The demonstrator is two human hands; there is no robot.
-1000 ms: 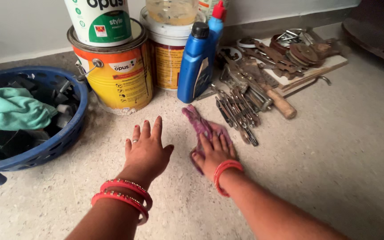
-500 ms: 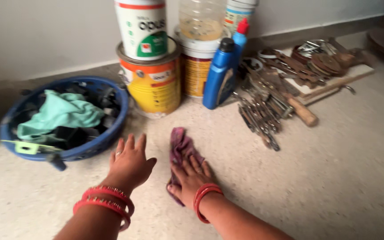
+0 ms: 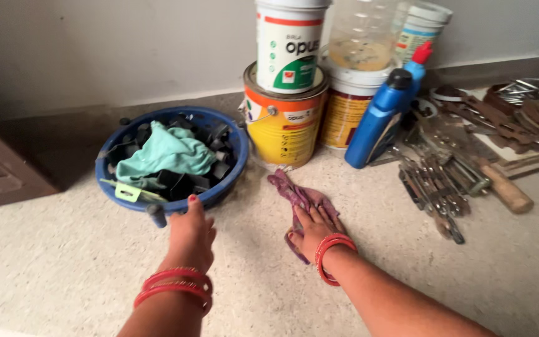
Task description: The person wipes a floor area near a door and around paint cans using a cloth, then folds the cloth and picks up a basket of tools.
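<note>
My right hand (image 3: 315, 228) presses flat, fingers spread, on a purple rag (image 3: 294, 198) on the speckled floor (image 3: 63, 274), while my open left hand (image 3: 190, 234) reaches the blue basket's (image 3: 232, 159) rim beside stacked paint cans (image 3: 282, 122).

Looks like home storage corner or small workshop. Speckled stone floor (image 3: 63, 274) meets plain wall. Stacked paint cans (image 3: 285, 118) at wall, blue oil bottle (image 3: 378, 122), many rusty wrenches (image 3: 435, 187) on floor, blue basket (image 3: 232, 146) with rags.

Paint tins (image 3: 282, 128), blue bottle (image 3: 378, 122), and rusty tools (image 3: 435, 181) line the wall.
</note>
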